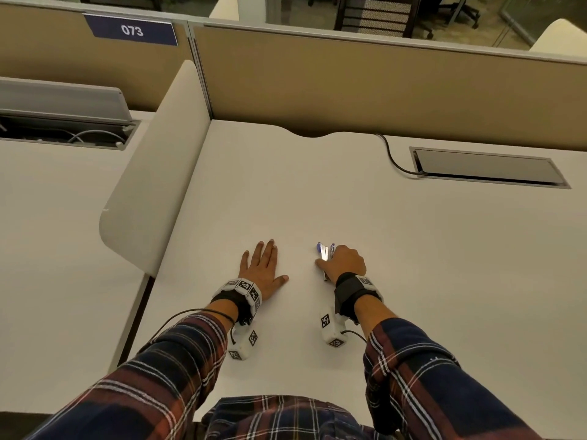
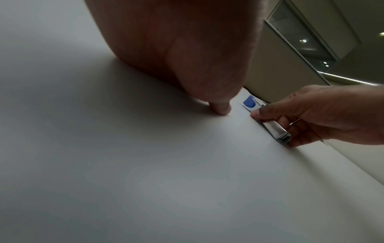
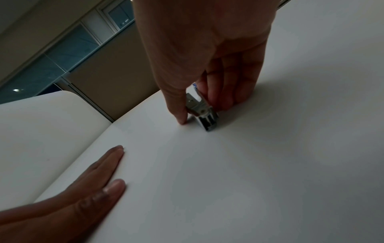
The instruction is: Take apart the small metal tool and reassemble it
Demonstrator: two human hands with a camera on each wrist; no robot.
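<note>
far left there's a neighbouring desk [image 1: 47, 217] with an open cable tray [image 1: 63, 128], wires showing inside it, and a rounded white divider [image 1: 152, 173] standing between that desk and this one. above it on the tan partition [image 1: 349, 81] a blue tag [image 1: 131, 29] reads 073.

now to the white table [image 1: 413, 249] itself. the left hand [image 1: 263, 271] lies palm down, fingers straight and close together, thumb out to the side, flat on the surface and holding nothing. a tracker band with black-and-white markers [image 1: 241, 289] wraps that wrist, and plaid sleeves [image 1: 158, 376] cover both forearms.

just to the right, a short gap away, sits the tool [image 1: 324, 254], a small metal stapler with blue plastic at its far end. it's on the table, lengthwise away from the person, and its blue end looks split apart in the head view. the right hand [image 1: 344, 263] is over it, fingers curled down around its far side, thumb [image 3: 178, 113] pressed on the table at its near side, so it's gripped between them. from the right wrist view the shiny rear end [image 3: 204, 115] pokes out below the fingers, resting on the table.

further right, a black cable [image 1: 394, 157] runs along the back of the table into a closed metal cable hatch [image 1: 489, 168].
</note>
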